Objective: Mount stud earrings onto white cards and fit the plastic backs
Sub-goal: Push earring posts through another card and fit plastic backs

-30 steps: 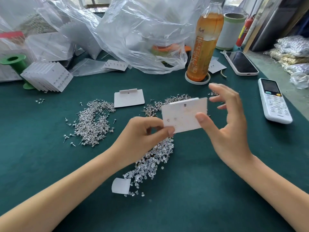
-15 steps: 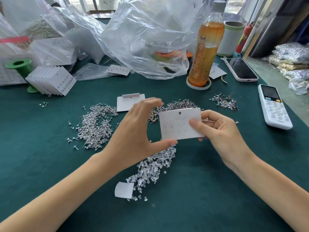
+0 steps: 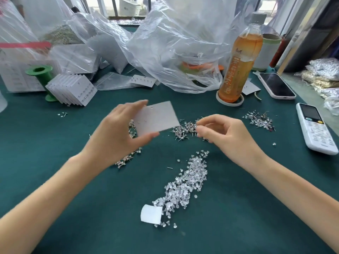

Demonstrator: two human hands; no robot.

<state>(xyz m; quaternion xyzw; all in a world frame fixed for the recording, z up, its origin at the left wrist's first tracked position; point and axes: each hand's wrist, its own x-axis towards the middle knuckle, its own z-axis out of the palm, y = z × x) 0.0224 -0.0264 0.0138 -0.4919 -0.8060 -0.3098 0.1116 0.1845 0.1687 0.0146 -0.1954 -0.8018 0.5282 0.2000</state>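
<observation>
The green table carries all work items. Large clear plastic bags occupy its far edge, with an orange drink bottle standing to their right and a stack of finished cards to their left. A white remote and a phone lie at the right side. The left hand holds one white card above the table, gripped at its left edge between thumb and fingers, tilted. The right hand rests over the central pile of stud earrings, fingers curled with thumb and fingertips drawn together; motion blur prevents confirming whether a stud is pinched. The clear plastic backs lie in a loose strip nearer the person, ending beside a small white paper scrap.
</observation>
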